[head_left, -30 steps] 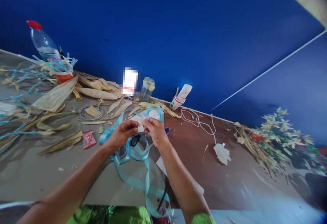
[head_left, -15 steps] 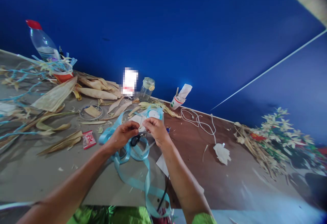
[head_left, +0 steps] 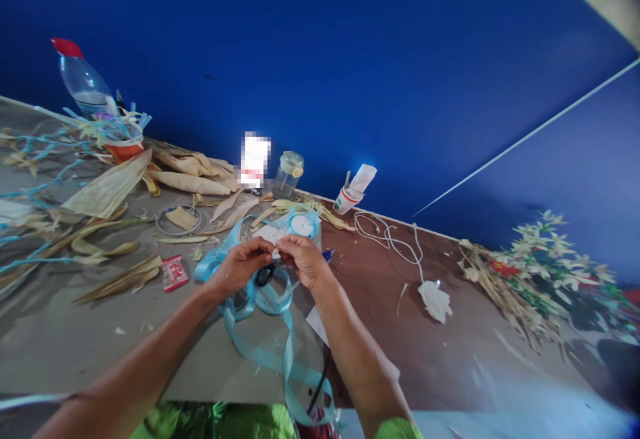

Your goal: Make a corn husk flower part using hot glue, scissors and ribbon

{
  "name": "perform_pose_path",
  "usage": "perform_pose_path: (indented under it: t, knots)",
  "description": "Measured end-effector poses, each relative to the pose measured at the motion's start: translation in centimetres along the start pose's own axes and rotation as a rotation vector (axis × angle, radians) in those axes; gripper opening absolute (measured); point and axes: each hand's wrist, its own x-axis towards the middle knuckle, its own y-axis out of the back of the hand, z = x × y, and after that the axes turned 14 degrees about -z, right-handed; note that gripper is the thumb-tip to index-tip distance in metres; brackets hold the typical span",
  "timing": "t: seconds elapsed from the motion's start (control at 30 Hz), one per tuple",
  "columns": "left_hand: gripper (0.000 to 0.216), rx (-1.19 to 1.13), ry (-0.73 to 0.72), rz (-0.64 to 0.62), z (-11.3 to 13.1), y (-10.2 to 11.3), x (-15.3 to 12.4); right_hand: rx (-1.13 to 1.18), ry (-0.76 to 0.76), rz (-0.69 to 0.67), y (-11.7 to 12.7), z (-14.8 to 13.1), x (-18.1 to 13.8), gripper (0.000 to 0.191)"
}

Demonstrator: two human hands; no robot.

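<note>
— Two grips of ours meet at the centre of the frame: left grip (head_left: 240, 267) and right grip (head_left: 306, 259). What do we hold?
— We pinch a small pale piece (head_left: 275, 250) between them. Both grips are closed on it at the fingertips, just above the tabletop (head_left: 75, 339).
— And under our wrists?
— Light-blue ribbon (head_left: 274, 303) loops there and trails toward the lower edge. A ribbon spool (head_left: 303, 225) lies just beyond our fingers, and black scissor handles (head_left: 263, 274) show beneath the left grip.
— Elsewhere?
— Dried husks (head_left: 107, 189) spread across the left, with a red-capped bottle (head_left: 83, 82) at upper left. A glass jar (head_left: 289, 172) and a paper cup (head_left: 346, 200) stand by the blue wall (head_left: 350, 59), and a white cord (head_left: 390, 237) lies right of centre.
</note>
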Motion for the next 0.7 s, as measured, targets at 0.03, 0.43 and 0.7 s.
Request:
perform_pose_path:
  t: [0.03,0.43,0.7]
  knots:
    - [0.016,-0.008,0.006,0.005,0.0,0.0,0.0,0.015,-0.007,0.003,0.1,0.2,0.1,0.020]
    - [0.029,-0.176,0.107,0.192,0.4,-0.1,0.3,-0.065,0.153,0.047,1.2,0.8,-0.8,0.028]
    - [0.023,-0.242,0.030,0.226,-0.8,0.7,0.4,-0.637,0.217,-0.173,0.9,1.0,-2.7,0.021]
